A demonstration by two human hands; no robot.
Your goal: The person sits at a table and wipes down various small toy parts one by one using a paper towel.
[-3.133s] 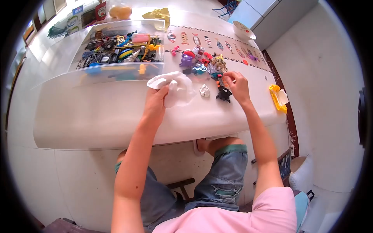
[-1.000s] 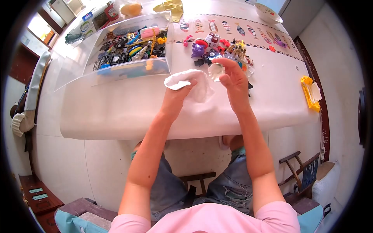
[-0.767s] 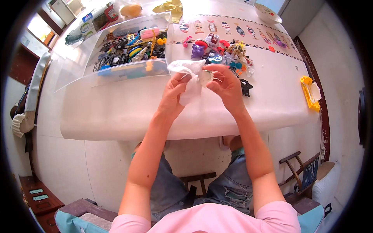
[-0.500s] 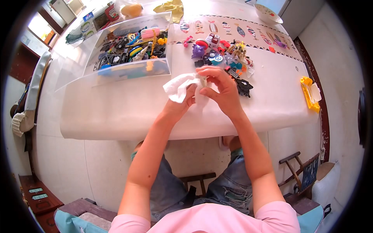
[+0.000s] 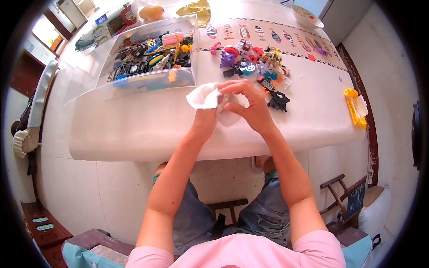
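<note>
A white wipe [image 5: 201, 97] is bunched between my two hands above the near part of the table. My left hand [image 5: 209, 117] is closed on the wipe, with most of its fingers hidden behind the cloth. From the right, my right hand [image 5: 254, 106] curls its thumb and fingers around the same wipe. Whether a small thing lies inside the folds I cannot make out. Just beyond my right hand spreads a pile of small toy parts [image 5: 250, 62], with a black toy piece [image 5: 279, 101] at its near edge.
A clear plastic box [image 5: 147, 80] full of mixed toy parts stands on the white table [image 5: 116, 129] at the left. A yellow wipes packet [image 5: 354, 108] lies near the right edge. Farther back are a bowl [image 5: 307, 17], a yellow cloth [image 5: 196, 11] and a red bottle [image 5: 128, 16].
The wipe has been refolded, its loose end now higher and rounder over my left hand. My right hand has shifted slightly left and its fingers have moved on the cloth.
</note>
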